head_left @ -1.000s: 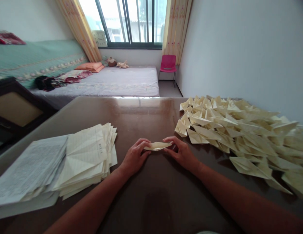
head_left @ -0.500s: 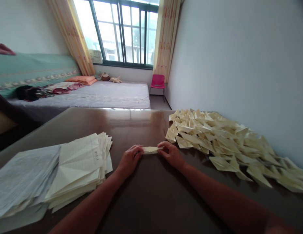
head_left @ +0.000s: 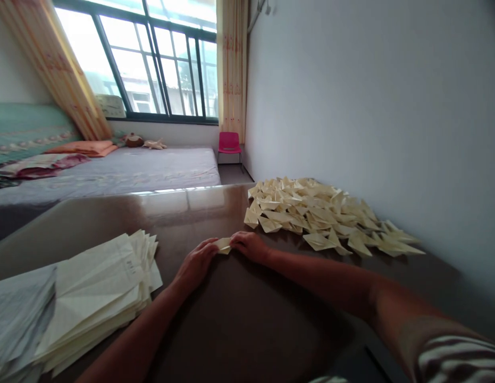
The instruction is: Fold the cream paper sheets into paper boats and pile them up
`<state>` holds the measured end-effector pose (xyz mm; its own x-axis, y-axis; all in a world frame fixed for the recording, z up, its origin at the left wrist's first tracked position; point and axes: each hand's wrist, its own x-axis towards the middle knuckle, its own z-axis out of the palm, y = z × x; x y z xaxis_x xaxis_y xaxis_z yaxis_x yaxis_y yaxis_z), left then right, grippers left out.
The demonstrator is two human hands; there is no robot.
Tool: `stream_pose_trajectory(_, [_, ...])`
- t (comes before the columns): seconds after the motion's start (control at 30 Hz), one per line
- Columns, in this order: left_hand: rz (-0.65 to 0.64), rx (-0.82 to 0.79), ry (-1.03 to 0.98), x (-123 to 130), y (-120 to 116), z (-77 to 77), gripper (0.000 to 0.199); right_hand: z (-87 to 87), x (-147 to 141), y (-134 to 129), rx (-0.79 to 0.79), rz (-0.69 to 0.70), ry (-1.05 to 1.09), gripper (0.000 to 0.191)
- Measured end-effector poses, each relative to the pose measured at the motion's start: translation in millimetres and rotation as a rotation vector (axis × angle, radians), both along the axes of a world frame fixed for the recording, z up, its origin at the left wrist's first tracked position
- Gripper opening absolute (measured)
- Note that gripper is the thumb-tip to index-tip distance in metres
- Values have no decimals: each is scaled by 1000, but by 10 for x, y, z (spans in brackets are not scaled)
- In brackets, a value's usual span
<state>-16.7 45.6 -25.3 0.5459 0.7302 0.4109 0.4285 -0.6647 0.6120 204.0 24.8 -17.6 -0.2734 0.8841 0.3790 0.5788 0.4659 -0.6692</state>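
Between my two hands, just above or on the brown table, is a small piece of folded cream paper (head_left: 224, 246). My left hand (head_left: 199, 259) is closed on its left end, with the fingers bent over the edge. On the right end, my right hand (head_left: 249, 246) pinches the paper, its fingertips close to those of the left. The hands cover both ends, so only the middle of the paper shows. To the right lies a heap of folded cream paper shapes (head_left: 311, 210) with pointed ends.
A stack of creased cream sheets (head_left: 98, 290) lies left of my left arm, beside greyish printed sheets (head_left: 16, 306). The table (head_left: 247, 319) meets a white wall on the right. Beyond stand a bed (head_left: 163, 165) and a pink chair (head_left: 229, 143).
My hands have come closer together on the folded paper, and less of it shows between them. The view has turned to the right, so the room and piles sit further left.
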Motion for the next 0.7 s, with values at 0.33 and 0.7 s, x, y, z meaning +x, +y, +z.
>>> stream_pose_trajectory(0.33, [23, 109, 112, -82, 117, -143, 38, 485, 1112, -1154, 268, -547, -251, 24])
stream_pose_trajectory(0.7, [62, 179, 386, 9, 19, -19, 38, 307, 2519, -1401, 238, -795, -402, 26])
